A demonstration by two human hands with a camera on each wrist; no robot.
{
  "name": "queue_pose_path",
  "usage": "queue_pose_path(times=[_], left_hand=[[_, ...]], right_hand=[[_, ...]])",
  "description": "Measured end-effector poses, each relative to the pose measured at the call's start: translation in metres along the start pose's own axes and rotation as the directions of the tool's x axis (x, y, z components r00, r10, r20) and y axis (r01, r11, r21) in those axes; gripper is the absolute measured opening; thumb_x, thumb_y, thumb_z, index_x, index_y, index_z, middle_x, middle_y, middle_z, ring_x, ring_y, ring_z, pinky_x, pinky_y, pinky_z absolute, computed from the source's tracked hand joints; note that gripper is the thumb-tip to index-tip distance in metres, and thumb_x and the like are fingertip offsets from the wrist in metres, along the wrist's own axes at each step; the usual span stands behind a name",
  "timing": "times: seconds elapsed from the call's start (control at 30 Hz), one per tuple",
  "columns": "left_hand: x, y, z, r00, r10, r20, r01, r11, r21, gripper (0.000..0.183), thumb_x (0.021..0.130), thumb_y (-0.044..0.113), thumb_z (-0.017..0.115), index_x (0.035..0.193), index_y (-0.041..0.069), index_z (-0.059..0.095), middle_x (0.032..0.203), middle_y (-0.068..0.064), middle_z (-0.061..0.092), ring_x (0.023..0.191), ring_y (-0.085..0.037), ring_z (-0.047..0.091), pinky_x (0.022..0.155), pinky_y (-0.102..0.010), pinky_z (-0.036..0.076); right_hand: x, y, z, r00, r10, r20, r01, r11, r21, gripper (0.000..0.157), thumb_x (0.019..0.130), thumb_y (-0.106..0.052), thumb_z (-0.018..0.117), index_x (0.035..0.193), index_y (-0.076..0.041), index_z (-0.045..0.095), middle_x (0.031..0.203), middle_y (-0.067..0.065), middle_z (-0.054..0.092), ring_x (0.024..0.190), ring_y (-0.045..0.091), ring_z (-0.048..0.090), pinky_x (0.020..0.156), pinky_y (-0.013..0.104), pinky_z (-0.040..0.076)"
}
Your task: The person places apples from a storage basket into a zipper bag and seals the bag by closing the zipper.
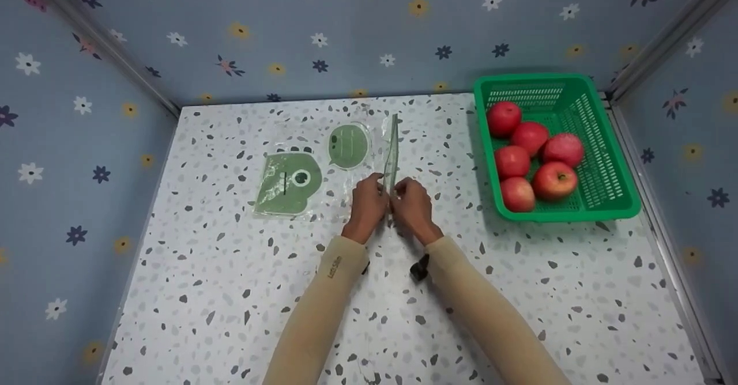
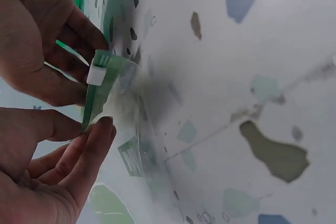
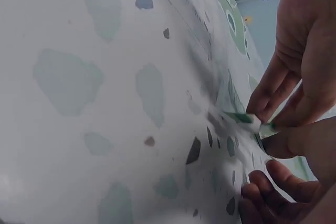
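A clear plastic slider zip bag (image 1: 346, 200) with green dinosaur prints lies on the table, its green zip edge (image 1: 394, 143) raised between both hands. My left hand (image 1: 369, 203) pinches this edge near its front end, thumb against fingers. My right hand (image 1: 413, 205) grips the same end from the other side, fingers bent. A small white slider (image 2: 96, 75) sits on the green zip strip (image 2: 103, 85), close to the fingertips in the left wrist view. In the right wrist view the slider (image 3: 253, 122) is partly hidden by the fingers.
A green plastic basket (image 1: 625, 200) with several red apples (image 1: 554, 181) stands at the right back of the speckled table (image 1: 230, 293). Flower-patterned walls (image 1: 346, 33) enclose the back and both sides.
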State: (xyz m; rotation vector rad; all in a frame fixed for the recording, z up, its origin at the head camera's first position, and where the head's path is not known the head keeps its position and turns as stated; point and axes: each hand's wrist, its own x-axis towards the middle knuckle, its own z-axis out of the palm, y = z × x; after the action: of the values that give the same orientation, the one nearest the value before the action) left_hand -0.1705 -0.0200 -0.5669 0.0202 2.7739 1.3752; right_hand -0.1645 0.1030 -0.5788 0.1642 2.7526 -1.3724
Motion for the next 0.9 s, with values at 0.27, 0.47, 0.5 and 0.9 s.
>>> queue_pose_path(times=[0.27,0.47,0.5,0.9], left_hand=[[-0.003,0.005,-0.004,0.999,-0.030,0.027,0.031,0.999,-0.016,0.040,0.093,-0.005,0.066,0.133,-0.005,0.066,0.085,-0.012,0.073,0.067,-0.017,0.062,0.062,-0.033,0.055],[-0.005,0.007,-0.002,1.000,-0.007,0.022,0.008,1.000,-0.026,0.026,0.093,-0.004,0.065,0.119,-0.003,0.068,0.082,-0.011,0.069,0.070,-0.025,0.064,0.063,-0.039,0.054],[-0.005,0.006,-0.002,1.000,-0.004,0.018,0.004,1.000,-0.019,0.024,0.094,-0.003,0.065,0.117,-0.003,0.068,0.083,-0.011,0.069,0.071,-0.027,0.065,0.065,-0.041,0.054],[0.006,0.001,-0.002,0.999,0.002,-0.038,-0.002,1.000,0.020,0.026,0.099,-0.003,0.061,0.124,-0.006,0.068,0.104,-0.021,0.075,0.096,-0.038,0.073,0.085,-0.052,0.060]], right_hand=[[0.014,0.003,-0.009,0.997,0.047,0.067,-0.057,0.986,0.155,0.040,0.093,0.004,0.067,0.133,0.007,0.060,0.108,0.022,0.074,0.081,0.029,0.072,0.064,0.032,0.058],[0.020,0.006,-0.009,0.999,0.039,0.036,-0.046,0.979,0.201,0.037,0.093,0.006,0.063,0.130,0.005,0.064,0.107,0.022,0.074,0.085,0.027,0.072,0.063,0.029,0.057],[0.020,0.007,-0.009,0.999,0.026,0.029,-0.031,0.980,0.194,0.037,0.093,0.007,0.063,0.130,0.005,0.065,0.107,0.022,0.073,0.088,0.029,0.073,0.066,0.031,0.059],[0.014,0.004,-0.009,0.995,-0.097,0.008,0.095,0.983,0.156,0.032,0.091,0.012,0.067,0.122,0.006,0.068,0.107,0.023,0.074,0.090,0.035,0.074,0.075,0.042,0.063]])
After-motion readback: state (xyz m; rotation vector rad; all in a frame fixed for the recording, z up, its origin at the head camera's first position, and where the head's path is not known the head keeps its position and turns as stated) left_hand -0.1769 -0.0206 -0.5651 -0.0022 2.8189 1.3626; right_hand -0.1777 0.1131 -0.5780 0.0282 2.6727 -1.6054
